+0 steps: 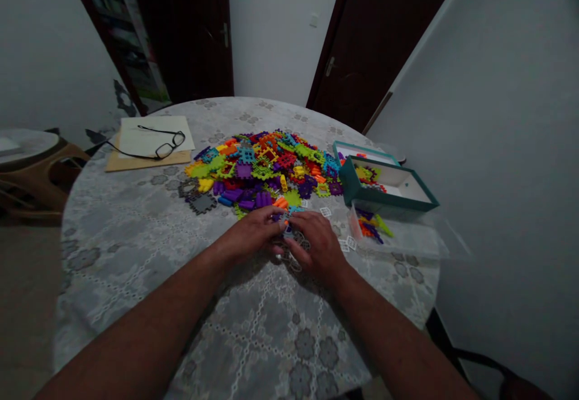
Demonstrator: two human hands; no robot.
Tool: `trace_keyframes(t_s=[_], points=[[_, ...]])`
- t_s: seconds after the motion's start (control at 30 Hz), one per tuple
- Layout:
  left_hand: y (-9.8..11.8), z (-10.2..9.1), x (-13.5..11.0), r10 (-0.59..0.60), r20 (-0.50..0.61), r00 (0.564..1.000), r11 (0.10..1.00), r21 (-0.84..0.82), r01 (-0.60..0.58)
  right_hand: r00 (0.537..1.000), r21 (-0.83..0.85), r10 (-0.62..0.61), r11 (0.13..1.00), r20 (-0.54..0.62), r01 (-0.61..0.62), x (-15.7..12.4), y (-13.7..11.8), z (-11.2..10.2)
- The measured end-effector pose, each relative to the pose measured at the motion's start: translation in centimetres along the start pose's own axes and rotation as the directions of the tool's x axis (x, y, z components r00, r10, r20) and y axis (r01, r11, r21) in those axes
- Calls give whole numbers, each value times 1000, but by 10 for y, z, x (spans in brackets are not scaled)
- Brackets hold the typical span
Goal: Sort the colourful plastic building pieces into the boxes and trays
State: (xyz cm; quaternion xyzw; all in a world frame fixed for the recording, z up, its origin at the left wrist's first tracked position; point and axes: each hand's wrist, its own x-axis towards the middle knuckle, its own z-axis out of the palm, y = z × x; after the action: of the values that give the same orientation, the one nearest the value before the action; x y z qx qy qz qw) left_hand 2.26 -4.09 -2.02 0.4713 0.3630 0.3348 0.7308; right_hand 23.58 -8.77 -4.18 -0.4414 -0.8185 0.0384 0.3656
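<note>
Over the front of the tablecloth, my left hand [254, 232] and my right hand [317, 242] meet at the fingertips. Both are closed around small plastic building pieces [287, 224], with bits of orange, purple and blue showing between the fingers. My fingers cover most of their shape. Just beyond lies a large heap of colourful interlocking building pieces [265, 168]: toothed squares, gear-like plates and short tubes. Small white lattice pieces [347, 244] lie to the right of my right hand.
A green-edged box [389, 198] with some pieces inside stands to the right, its teal-rimmed lid [362, 149] behind it. In front, a clear plastic container [407, 240] holds more pieces. Glasses [165, 149] rest on papers [154, 125] at the left of the round table [113, 279].
</note>
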Motion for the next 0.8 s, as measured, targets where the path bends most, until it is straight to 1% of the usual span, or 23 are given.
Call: trace_keyframes(t_s=[0.07,0.13,0.23,0.3,0.43,0.53,0.67,0.8], points=[[-1,-3,3,8,-4,1000,999,38,-8,1000,26,3,1000,-19,-3,1,0,0],[0,-5,5,23,-58,998,999,47,-21,998,30,32,999,-49,-31,1,3,1],[5,-5,6,38,-174,984,999,36,-33,992,-61,87,994,-86,-93,1,11,8],[9,-4,6,36,-216,976,999,28,-31,989,-152,126,979,-83,-138,-1,19,16],[10,-2,5,23,-224,974,1000,24,-18,976,-268,220,940,-4,-213,-4,29,26],[8,-3,6,-5,-215,977,1000,14,8,972,-279,232,936,33,-214,-2,28,24],[7,-4,6,-22,-202,979,1000,-9,20,972,-247,235,942,3,-227,1,25,19],[7,-3,7,-55,-198,979,998,-49,46,956,-187,291,938,-28,-291,3,25,17]])
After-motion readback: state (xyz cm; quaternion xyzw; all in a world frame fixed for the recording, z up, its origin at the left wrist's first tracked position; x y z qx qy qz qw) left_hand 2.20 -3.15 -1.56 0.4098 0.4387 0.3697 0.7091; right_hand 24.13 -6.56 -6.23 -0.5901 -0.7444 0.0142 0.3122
